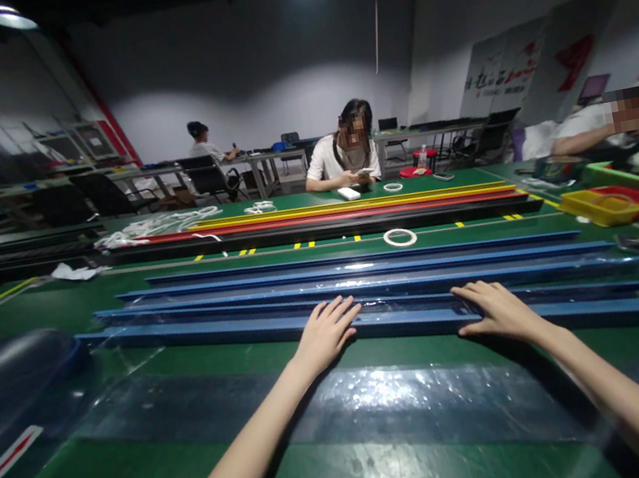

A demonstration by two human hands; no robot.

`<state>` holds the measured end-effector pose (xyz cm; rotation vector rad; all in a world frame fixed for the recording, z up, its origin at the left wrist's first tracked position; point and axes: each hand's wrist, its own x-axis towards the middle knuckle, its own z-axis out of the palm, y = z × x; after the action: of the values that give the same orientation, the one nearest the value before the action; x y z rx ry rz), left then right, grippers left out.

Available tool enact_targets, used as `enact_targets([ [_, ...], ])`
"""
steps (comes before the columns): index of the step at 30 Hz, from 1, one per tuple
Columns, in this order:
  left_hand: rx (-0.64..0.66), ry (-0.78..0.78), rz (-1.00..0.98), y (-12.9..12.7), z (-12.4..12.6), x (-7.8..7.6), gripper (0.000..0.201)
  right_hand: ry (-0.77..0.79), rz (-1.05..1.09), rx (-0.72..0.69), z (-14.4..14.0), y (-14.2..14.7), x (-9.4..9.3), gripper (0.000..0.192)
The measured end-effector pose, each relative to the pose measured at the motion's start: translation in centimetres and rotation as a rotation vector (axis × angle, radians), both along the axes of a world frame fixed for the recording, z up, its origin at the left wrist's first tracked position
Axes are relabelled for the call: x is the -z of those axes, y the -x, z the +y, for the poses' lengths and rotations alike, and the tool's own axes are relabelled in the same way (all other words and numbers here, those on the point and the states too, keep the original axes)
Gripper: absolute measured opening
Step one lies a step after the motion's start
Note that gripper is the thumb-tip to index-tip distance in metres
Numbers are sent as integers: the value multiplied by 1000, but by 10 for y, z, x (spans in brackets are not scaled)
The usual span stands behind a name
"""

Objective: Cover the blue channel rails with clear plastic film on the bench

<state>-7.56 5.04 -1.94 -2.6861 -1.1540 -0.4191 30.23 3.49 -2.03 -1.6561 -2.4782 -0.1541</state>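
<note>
Several long blue channel-shaped strips [188, 332] lie side by side across the green table. My left hand [327, 335] rests on the nearest strip, left of its middle, fingers stretched and spread. Farther right, my right hand [498, 312] touches the same strip, with its thumb on the near side and its fingers reaching over the top, apart from each other. Neither hand closes round the strip. A long band of clear plastic film [385, 400] lies flat in front of the strips, under my forearms.
A roll of bluish film [21, 407] sits at left. Behind lie yellow strips [350, 203], red and black strips, and a white ring [399, 238]. Yellow tray [598, 208] and red tray stand at right. A co-worker [345, 156] sits opposite; another person is at right.
</note>
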Motion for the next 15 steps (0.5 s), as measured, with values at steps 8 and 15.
enact_targets([
  [8,-117,58,3,47,-4,-7,47,-54,-19,-59,2,62,-5,74],
  [15,-251,76,21,91,-8,-12,54,-78,-63,-86,5,122,-7,74],
])
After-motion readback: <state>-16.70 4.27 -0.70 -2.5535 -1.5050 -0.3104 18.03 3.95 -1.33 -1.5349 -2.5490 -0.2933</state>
